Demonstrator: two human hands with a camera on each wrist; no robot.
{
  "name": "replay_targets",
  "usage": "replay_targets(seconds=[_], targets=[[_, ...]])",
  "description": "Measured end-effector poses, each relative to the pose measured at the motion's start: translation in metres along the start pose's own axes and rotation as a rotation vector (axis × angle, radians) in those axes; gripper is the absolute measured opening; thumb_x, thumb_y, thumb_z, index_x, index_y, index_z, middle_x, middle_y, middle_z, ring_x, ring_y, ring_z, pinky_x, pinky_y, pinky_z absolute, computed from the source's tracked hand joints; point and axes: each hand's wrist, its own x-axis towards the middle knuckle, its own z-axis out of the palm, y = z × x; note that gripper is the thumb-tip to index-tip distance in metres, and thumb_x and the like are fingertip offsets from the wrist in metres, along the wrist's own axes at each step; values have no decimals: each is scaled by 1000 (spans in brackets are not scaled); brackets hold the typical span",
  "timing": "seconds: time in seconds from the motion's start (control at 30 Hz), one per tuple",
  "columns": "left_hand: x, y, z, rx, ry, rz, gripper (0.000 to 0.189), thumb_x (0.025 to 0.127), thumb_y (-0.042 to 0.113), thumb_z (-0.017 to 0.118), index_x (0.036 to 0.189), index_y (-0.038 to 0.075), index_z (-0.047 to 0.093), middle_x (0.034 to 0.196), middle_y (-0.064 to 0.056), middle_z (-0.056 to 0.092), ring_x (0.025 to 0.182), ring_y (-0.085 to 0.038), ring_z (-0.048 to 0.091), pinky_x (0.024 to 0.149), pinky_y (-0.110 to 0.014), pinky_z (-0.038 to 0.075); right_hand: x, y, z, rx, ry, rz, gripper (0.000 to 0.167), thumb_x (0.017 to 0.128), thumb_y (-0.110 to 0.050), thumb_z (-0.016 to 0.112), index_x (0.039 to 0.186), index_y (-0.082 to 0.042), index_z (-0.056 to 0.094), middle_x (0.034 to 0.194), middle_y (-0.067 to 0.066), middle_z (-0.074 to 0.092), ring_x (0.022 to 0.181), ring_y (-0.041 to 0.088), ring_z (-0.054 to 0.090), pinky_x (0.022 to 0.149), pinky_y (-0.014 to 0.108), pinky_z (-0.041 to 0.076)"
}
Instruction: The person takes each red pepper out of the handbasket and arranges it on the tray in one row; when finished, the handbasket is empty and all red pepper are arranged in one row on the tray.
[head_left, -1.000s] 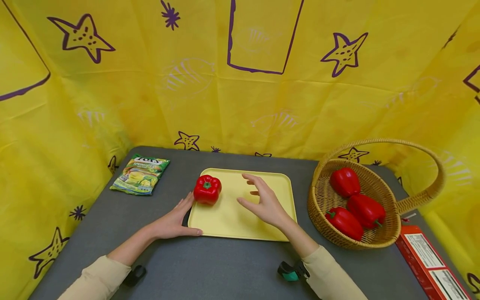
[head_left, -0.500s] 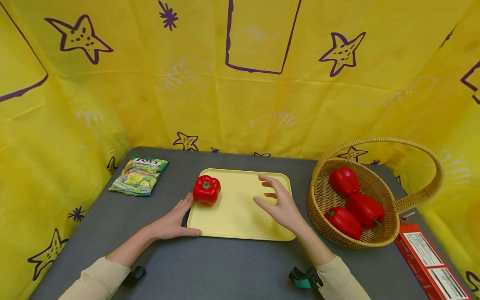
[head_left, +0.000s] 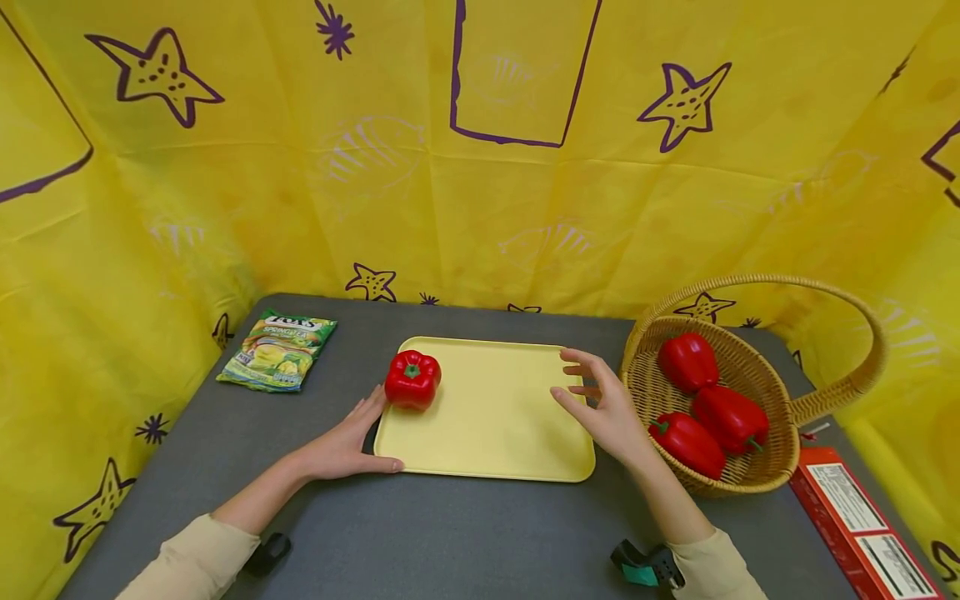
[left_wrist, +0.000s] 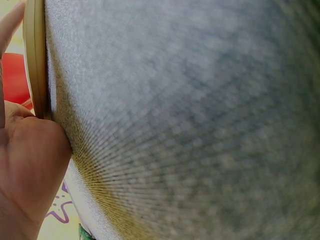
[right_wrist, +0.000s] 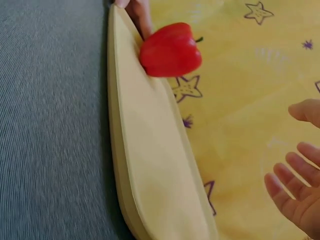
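A red bell pepper (head_left: 413,380) stands stem-up near the left edge of a pale yellow tray (head_left: 495,417) in the head view. My left hand (head_left: 345,446) rests at the tray's left front corner, fingers stretched along the left side beside the pepper and thumb at the front edge. In the left wrist view that palm (left_wrist: 32,160) lies against the tray's rim. My right hand (head_left: 609,417) hovers over the tray's right edge, fingers spread and gently bent, holding nothing. The right wrist view shows this hand (right_wrist: 300,195) apart from the tray.
A wicker basket (head_left: 647,379) with a tall handle holds red bell peppers (head_left: 688,364) to the right, close beside my right wrist. A red box (head_left: 855,521) lies at the front right. At the back left sits a Fox's candy bag (head_left: 279,353). A yellow cloth (head_left: 480,208) hangs behind the table.
My right hand has moved to the right, from over the tray's middle to its right edge by the basket. My left hand, the tray and the pepper have stayed put.
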Motion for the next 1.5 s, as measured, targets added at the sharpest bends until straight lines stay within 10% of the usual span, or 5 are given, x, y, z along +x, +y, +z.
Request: replay_targets(seconds=[0.33, 0.67, 1.13, 1.5], targets=[[-1, 0, -1, 1, 5, 6, 114, 79, 49, 76, 157, 8, 3, 162, -17, -1, 147, -40, -2, 113, -62, 4, -8, 43, -20, 7, 56, 20, 49, 90, -6, 70, 136, -5, 51, 134, 8, 55, 111, 17, 56, 87, 23, 51], [-1, 2, 0, 0, 5, 17, 114, 80, 47, 77, 157, 6, 4, 162, -19, -1, 146, -41, -3, 113, -63, 4, -19, 48, -42, -7, 99, 75, 47, 91, -10, 69, 135, -7, 53, 130, 5, 57, 109, 27, 58, 87, 17, 49], [-1, 0, 0, -2, -4, -4, 114, 79, 49, 77, 157, 9, 3, 162, -16, -2, 147, -38, -3, 114, -61, 4, -27, 48, -88, -244, 55, 149, 40, 94, -23, 67, 131, -12, 57, 121, 9, 62, 97, 1, 58, 81, 9, 46], [0, 0, 1, 1, 4, -15, 115, 78, 51, 76, 157, 9, 4, 162, -17, -2, 146, -41, -2, 113, -62, 6, -13, 38, -117, -456, -170, 141, 33, 92, -27, 69, 122, -12, 64, 110, 9, 68, 95, 24, 66, 83, 45, 54]])
